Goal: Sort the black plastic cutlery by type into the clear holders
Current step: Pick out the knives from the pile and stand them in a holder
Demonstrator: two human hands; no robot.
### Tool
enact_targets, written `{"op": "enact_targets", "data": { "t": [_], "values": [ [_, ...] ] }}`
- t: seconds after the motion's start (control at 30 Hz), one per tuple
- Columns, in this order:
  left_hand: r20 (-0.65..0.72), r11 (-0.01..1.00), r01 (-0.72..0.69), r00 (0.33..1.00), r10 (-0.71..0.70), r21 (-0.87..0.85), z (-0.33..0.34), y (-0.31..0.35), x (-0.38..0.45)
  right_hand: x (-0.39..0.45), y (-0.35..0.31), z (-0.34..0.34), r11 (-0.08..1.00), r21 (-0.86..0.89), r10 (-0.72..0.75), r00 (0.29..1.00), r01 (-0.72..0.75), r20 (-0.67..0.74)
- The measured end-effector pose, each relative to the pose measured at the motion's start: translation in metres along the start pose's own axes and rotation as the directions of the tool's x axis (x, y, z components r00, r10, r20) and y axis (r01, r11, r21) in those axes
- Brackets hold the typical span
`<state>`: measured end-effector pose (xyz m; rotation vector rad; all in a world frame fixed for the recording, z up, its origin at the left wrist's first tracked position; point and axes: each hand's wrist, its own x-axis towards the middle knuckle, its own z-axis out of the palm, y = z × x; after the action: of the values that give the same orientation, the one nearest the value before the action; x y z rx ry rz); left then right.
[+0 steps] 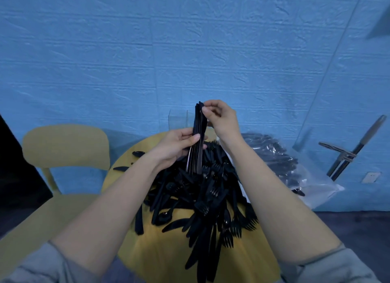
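— What are the hands doing?
— I see the left hand (179,145) gripping an upright bundle of knives (197,139) above the cutlery pile (202,194) on the bench (160,247); the right hand (219,118) pinches the bundle's top.
— Holders?
— The clear holders (178,120) stand just behind.

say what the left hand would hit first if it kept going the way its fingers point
Probably the right hand. The left hand grips an upright bundle with fingers pointing right, toward the right wrist just past it. Depth is unclear, so it might pass in front.
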<state>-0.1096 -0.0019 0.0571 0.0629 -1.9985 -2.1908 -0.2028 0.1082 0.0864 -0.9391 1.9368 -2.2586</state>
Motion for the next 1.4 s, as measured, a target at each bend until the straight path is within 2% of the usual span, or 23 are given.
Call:
{"op": "enact_targets", "data": {
  "t": [0.1,0.2,0.27,0.33,0.4,0.47,0.5,0.6,0.7,0.8,0.87,0.93,1.0,1.23,1.3,1.4],
  "values": [
    [-0.008,0.999,-0.003,1.0,0.002,-0.054,-0.003,-0.006,0.01,0.01,0.012,0.005,0.992,-0.125,-0.02,0.997,0.011,-0.07],
    [0.029,0.997,0.057,0.998,-0.056,-0.049,-0.009,-0.014,0.018,0.015,0.027,0.007,0.941,-0.338,-0.059,0.996,0.033,-0.066],
    [0.046,0.992,0.115,0.993,-0.113,-0.053,-0.014,-0.019,0.024,0.017,0.037,0.008,0.922,-0.387,-0.011,0.998,-0.014,-0.062],
    [0.051,0.987,0.153,0.987,-0.15,-0.059,-0.021,-0.024,0.031,0.019,0.044,0.007,0.941,-0.302,0.148,0.988,-0.15,-0.029],
    [0.07,0.982,0.181,0.982,-0.177,-0.053,-0.029,-0.025,0.038,0.023,0.05,0.006,0.922,-0.179,0.366,0.924,-0.345,0.108],
    [0.098,0.978,0.208,0.974,-0.205,-0.022,-0.036,-0.026,0.047,0.028,0.054,0.006,0.892,-0.15,0.452,0.86,-0.427,0.238],
    [0.106,0.975,0.221,0.97,-0.218,-0.012,-0.039,-0.025,0.052,0.033,0.055,0.007,0.891,-0.138,0.455,0.852,-0.433,0.259],
    [0.087,0.97,0.243,0.966,-0.242,-0.001,-0.046,-0.019,0.072,0.057,0.06,0.013,0.904,-0.212,0.414,0.883,-0.371,0.22],
    [0.011,0.969,0.214,0.976,-0.217,0.126,-0.052,-0.005,0.096,0.087,0.06,0.023,0.924,-0.259,0.336,0.921,-0.281,0.199],
    [-0.097,0.938,0.09,0.993,-0.06,0.336,-0.066,0.008,0.124,0.122,0.059,0.032,0.951,-0.237,0.235,0.962,-0.198,0.139],
    [-0.22,0.893,0.033,0.973,0.074,0.448,-0.078,0.011,0.142,0.146,0.059,0.039,0.967,-0.209,0.164,0.984,-0.147,0.068],
    [-0.306,0.874,-0.017,0.933,0.187,0.485,-0.089,0.01,0.16,0.167,0.062,0.048,0.974,-0.203,0.101,0.995,-0.097,0.008],
    [-0.328,0.86,-0.048,0.913,0.245,0.509,-0.098,0.009,0.178,0.186,0.069,0.058,0.976,-0.21,0.052,0.998,-0.057,-0.025],
    [-0.324,0.887,-0.106,0.906,0.273,0.45,-0.124,-0.001,0.227,0.229,0.098,0.074,0.961,-0.273,-0.063,0.997,0.049,-0.043],
    [-0.336,0.855,-0.057,0.905,0.263,0.515,-0.127,-0.009,0.237,0.237,0.111,0.073,0.942,-0.333,-0.058,0.998,0.052,-0.008],
    [-0.339,0.752,0.068,0.917,0.212,0.655,-0.133,-0.028,0.242,0.241,0.138,0.073,0.906,-0.422,0.027,0.996,0.01,0.081]
  ]
}}
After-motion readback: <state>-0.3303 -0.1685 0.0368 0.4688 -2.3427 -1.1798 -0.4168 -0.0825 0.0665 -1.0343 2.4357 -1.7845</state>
